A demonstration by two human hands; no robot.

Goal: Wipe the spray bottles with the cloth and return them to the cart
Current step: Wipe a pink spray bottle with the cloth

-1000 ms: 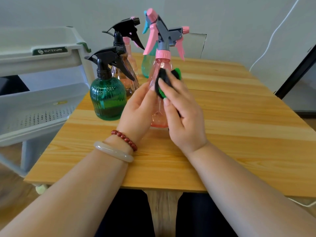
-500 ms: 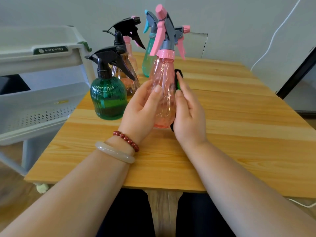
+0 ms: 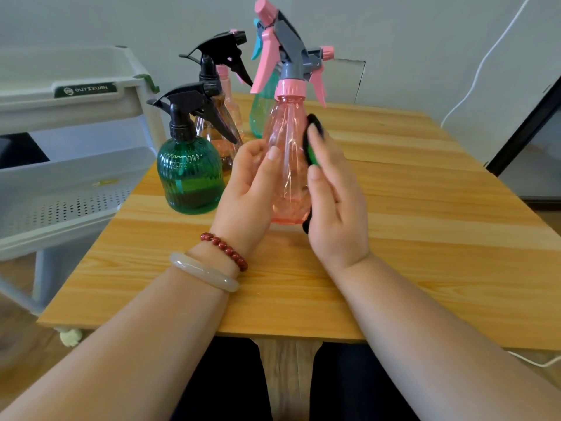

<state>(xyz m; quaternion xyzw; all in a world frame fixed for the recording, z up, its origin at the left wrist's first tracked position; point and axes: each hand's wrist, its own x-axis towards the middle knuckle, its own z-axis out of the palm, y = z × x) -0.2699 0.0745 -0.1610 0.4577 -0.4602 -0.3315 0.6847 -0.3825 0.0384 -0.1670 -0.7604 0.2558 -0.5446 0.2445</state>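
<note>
- Wooden table, grey cart label reads "OUTIXUAN"
- clear pink spray bottle, left hand wrapped round it
- right hand flat, pressing green-black cloth on it

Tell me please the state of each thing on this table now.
pink bottle: upright, held by left hand
cloth: pressed on its side by right hand
green bottle: standing, partly filled
amber bottle: standing behind it
teal bottle: standing farther back
</note>
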